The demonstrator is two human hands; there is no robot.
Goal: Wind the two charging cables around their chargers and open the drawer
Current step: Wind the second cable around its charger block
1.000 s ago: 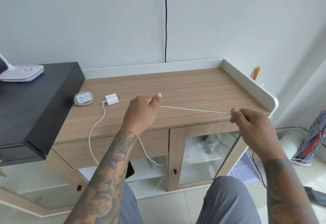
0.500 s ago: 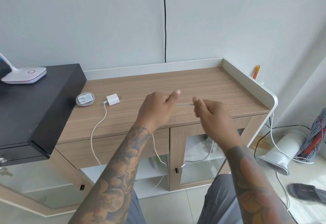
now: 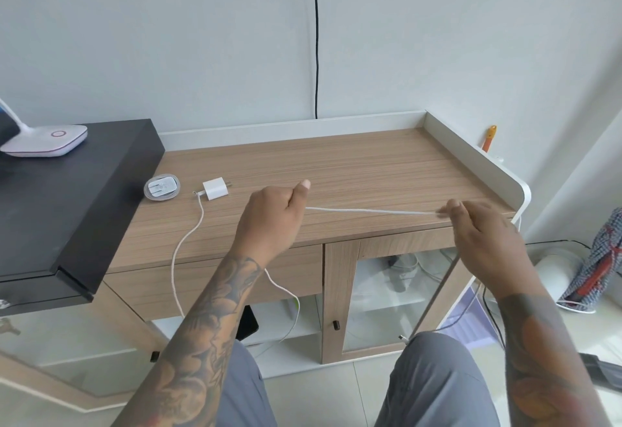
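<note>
Across the middle of the frame, left hand (image 3: 269,214) and right hand (image 3: 478,228) each pinch the white cable (image 3: 370,211), held taut above the desk (image 3: 336,164), apparently straightening it for winding; its charger (image 3: 215,188) lies at left.

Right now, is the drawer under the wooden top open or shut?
Shut. The drawer front sits flush with the cabinet frame beside it, no gap showing, and neither hand touches it.

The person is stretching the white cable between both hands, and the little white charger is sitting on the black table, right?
Not quite. In the head view, the little white charger sits on the wooden cabinet top, not the black table. Both hands, left hand and right hand, do stretch the white cable.
</note>
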